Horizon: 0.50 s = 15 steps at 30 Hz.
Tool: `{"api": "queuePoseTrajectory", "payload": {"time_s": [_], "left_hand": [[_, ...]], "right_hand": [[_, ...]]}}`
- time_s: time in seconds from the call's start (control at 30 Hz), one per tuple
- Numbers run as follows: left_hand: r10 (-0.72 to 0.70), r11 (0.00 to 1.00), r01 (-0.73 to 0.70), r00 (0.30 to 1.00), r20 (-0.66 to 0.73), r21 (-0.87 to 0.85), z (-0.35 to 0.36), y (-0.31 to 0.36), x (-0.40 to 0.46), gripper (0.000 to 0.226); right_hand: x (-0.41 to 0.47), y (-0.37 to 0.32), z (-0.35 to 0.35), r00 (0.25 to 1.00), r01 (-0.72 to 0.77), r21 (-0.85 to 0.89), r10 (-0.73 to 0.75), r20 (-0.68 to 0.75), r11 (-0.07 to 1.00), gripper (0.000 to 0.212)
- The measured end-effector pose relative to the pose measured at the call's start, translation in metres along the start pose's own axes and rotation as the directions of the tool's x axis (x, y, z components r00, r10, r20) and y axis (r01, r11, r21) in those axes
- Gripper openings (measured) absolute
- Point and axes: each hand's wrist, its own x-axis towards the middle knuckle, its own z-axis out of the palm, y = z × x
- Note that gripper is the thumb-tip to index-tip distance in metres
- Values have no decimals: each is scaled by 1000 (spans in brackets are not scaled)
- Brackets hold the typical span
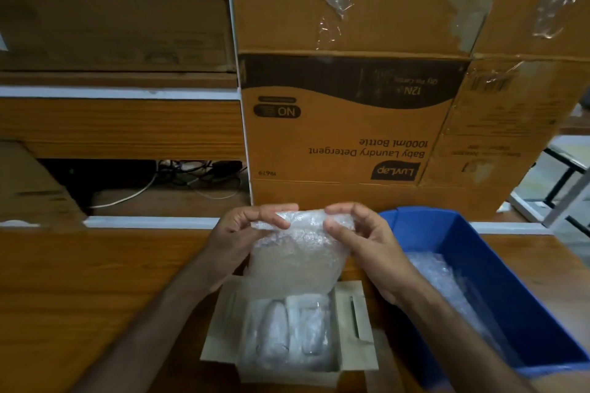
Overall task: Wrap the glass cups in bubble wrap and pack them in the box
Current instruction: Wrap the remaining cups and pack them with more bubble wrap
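- Hands hold up one bubble wrap sheet (295,252) over the small open box (223,344): left hand (242,226) pinches its top left edge, right hand (357,230) pinches the top right.
- Wrapped cups (287,332) lie side by side inside that box.
- Blue bin (498,281), just right of it, holds more wrap.
- Large carton (351,124) stands behind on the wooden table (95,281).

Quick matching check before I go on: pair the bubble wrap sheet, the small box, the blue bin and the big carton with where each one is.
Things:
1. bubble wrap sheet
2. small box
3. blue bin
4. big carton

Places:
A. standing behind the hands
B. right of the small box
C. pinched by left hand and right hand
D. open, wrapped bundles inside

Pairs: 1-C, 2-D, 3-B, 4-A
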Motion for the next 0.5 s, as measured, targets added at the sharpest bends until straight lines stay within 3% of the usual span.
{"api": "queuePoseTrajectory", "payload": {"time_s": [0.07,0.13,0.2,0.27,0.37,0.5], "left_hand": [[16,999,-18,998,55,40,-8,-2,-2,36],[11,999,-5,992,125,-45,-18,-4,-6,28],[-51,970,109,966,254,-217,-26,-4,-9,62],[-119,952,196,945,305,-236,-28,-5,-12,81],[-177,983,183,971,159,-25,-17,-4,-13,64],[-49,990,55,998,-49,131,-13,-8,-12,23]], "right_hand": [[4,5,4,995,12,-113,-24,-101,994,37],[6,6,7,991,12,-151,-31,-128,988,43],[5,4,10,994,58,-95,-66,-82,994,30],[1,-1,15,989,125,-99,-132,-67,987,18],[2,1,20,985,153,-154,-164,-57,976,27],[2,7,18,996,91,-160,-88,28,983,25]]}}
